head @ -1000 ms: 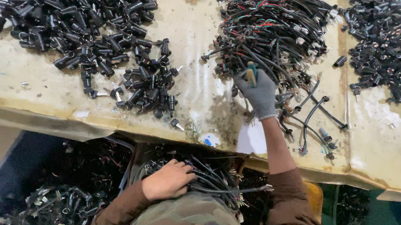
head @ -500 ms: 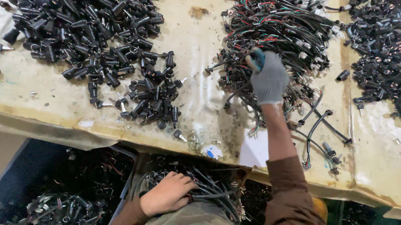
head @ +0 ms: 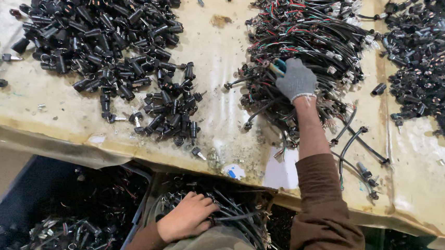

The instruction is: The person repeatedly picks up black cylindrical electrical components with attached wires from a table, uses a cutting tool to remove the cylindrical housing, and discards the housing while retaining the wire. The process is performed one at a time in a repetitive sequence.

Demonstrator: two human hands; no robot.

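Right hand (head: 296, 79), in a grey knit glove, reaches across the bench (head: 220, 83), a worn, stained yellowish top. It rests on the tangled heap of black cable pieces with red, green and white wires (head: 307, 37); fingers curled into the heap, grip cannot be told. Left hand (head: 187, 217), bare, lies below the bench edge, closed over a bundle of black cable pieces (head: 237, 217) at the lap. Pile of small black plastic connector caps (head: 103, 33) lies left, well apart.
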